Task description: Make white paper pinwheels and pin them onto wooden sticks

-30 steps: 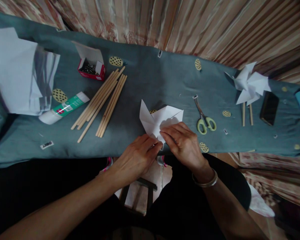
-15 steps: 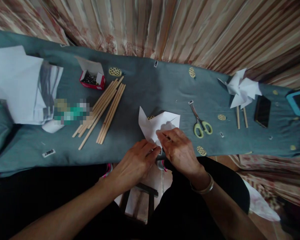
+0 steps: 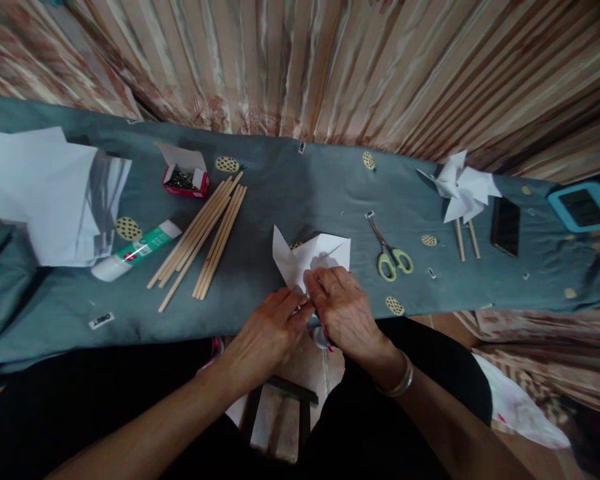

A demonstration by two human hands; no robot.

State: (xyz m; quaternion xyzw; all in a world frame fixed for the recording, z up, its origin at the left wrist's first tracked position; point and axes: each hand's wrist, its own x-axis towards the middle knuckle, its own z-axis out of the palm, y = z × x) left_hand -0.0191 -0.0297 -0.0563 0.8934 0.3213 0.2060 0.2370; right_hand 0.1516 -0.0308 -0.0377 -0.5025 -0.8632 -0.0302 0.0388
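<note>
A white paper sheet (image 3: pixel 313 257), cut and partly folded, lies at the table's front edge with one pointed flap standing up on its left. My left hand (image 3: pixel 283 313) pinches its near left part between thumb and fingers. From the right, my right hand (image 3: pixel 340 300) presses closed fingers on the paper near its middle, hiding the spot beneath. Just right of the paper, scissors (image 3: pixel 393 257) with green handles lie with their blades pointing away. Finished paper pinwheels (image 3: pixel 463 187) on wooden sticks rest farther right.
Left of my hands lie several wooden sticks (image 3: pixel 195 243), a glue stick (image 3: pixel 137 250), a red box of metal pins (image 3: pixel 185 177) and a stack of white paper (image 3: pixel 50 193). A phone (image 3: pixel 505 227) and a blue-framed device (image 3: pixel 584 205) lie at right. A curtain (image 3: pixel 280 67) hangs behind.
The view has tilted upward and shifted slightly right, so the table sits lower in it. Both hands stay on the paper, with my right fingers slightly closer to my left hand.
</note>
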